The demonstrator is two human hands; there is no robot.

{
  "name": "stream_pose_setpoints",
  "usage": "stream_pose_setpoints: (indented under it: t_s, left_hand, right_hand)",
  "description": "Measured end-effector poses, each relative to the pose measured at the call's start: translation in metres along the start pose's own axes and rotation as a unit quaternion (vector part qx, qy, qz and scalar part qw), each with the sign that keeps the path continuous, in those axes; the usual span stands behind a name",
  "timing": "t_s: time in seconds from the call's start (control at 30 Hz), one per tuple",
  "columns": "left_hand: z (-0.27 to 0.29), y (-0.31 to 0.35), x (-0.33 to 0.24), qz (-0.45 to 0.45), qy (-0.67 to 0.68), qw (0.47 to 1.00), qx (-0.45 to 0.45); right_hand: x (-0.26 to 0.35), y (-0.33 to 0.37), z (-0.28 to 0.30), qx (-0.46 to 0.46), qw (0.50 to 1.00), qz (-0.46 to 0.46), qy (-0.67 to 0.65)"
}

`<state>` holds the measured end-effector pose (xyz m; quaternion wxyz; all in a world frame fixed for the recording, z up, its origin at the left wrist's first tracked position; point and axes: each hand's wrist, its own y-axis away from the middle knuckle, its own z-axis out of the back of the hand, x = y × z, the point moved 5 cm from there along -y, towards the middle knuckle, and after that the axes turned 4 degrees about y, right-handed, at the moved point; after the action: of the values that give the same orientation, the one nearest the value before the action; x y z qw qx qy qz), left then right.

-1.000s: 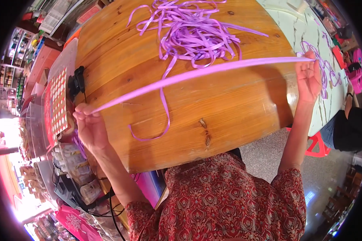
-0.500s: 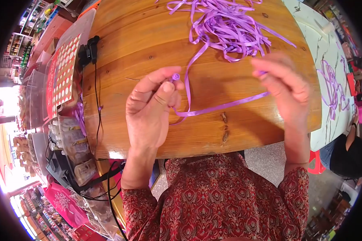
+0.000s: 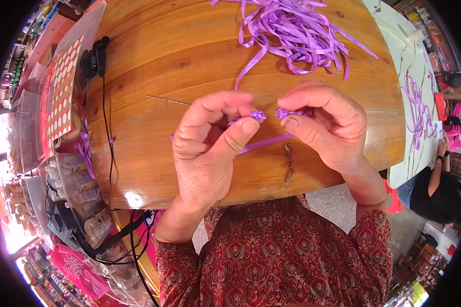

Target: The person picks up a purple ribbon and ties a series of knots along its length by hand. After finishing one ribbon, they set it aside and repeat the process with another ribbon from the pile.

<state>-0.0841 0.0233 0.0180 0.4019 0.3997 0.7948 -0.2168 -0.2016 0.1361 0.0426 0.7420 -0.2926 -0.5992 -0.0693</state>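
Over the near middle of the wooden desk [image 3: 138, 169], two hands faced each other with a small gap between. The left hand [image 3: 205, 148] had its grip pinched on a little left roll [image 3: 260, 115] of purple ribbon; the right hand [image 3: 338, 130] had its grip pinched on a right roll [image 3: 281, 113]. Fingertips probably held them so both ends could be seen. A purple strip [image 3: 265, 143] ran under the hands, partly hidden. The ribbon heap [image 3: 287, 30] sat on the far side, perhaps to leave working room nearby. Along the left edge ran a black cable [image 3: 110, 153]. Past the right edge stood a white desk [image 3: 407, 161] with purple loops [image 3: 417, 115]. The near edge was close to the red shirt [image 3: 271, 250], so the left side gave more room for moving.
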Motion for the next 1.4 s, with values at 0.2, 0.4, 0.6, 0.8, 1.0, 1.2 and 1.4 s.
stream_pose_setpoints:
  t_s: [0.2, 0.4, 0.6, 0.8, 1.0, 1.2, 1.4]
  left_hand:
    - [0.003, 0.003, 0.002, -0.021, -0.066, 0.998, -0.011]
    - [0.002, 0.002, 0.009, -0.023, -0.081, 0.996, 0.016]
    - [-0.002, 0.002, 0.01, -0.028, -0.064, 0.997, 0.026]
    - [0.002, 0.001, 0.012, -0.032, -0.099, 0.994, 0.04]
    - [0.003, 0.002, 0.012, -0.03, -0.094, 0.995, 0.034]
    - [0.003, 0.004, 0.015, -0.005, -0.062, 0.998, 0.033]
    - [0.001, 0.004, 0.015, -0.003, -0.063, 0.997, 0.047]
  right_hand:
    - [0.002, 0.003, 0.003, -0.026, 0.997, 0.022, 0.066]
    - [0.011, -0.001, -0.003, -0.012, 0.99, 0.086, 0.112]
    - [0.008, 0.0, -0.003, -0.033, 0.988, 0.066, 0.132]
    - [0.006, -0.003, 0.0, 0.014, 0.978, 0.09, 0.188]
    - [0.017, 0.003, 0.0, 0.021, 0.97, 0.144, 0.195]
    - [0.013, 0.004, -0.002, 0.01, 0.97, 0.129, 0.208]
    - [0.013, 0.005, -0.001, 0.011, 0.968, 0.137, 0.208]
